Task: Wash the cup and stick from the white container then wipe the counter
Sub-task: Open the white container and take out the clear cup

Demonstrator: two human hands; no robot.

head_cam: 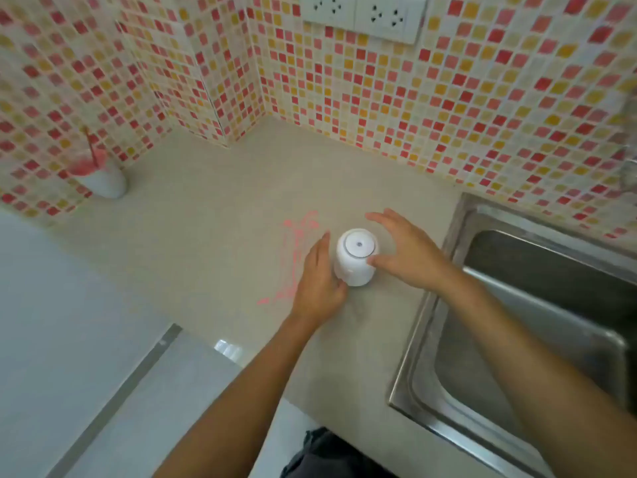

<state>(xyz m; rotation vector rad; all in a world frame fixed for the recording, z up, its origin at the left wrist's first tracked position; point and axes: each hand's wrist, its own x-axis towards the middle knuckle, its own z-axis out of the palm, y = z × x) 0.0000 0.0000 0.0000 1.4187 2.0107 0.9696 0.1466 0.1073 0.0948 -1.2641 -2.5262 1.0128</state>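
At the far left of the counter [213, 208], a white container [105, 184] holds pink residue and a red stick [90, 146]. Beside a pink smear [293, 260] mid-counter, our left hand [319, 281], fingers straight, and right hand [410, 253], fingers spread wide, touch an upturned white cup [355, 263].

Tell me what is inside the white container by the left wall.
A pinkish cup and a red stick poke out of the white container. Its wall hides their lower parts and anything beneath them.
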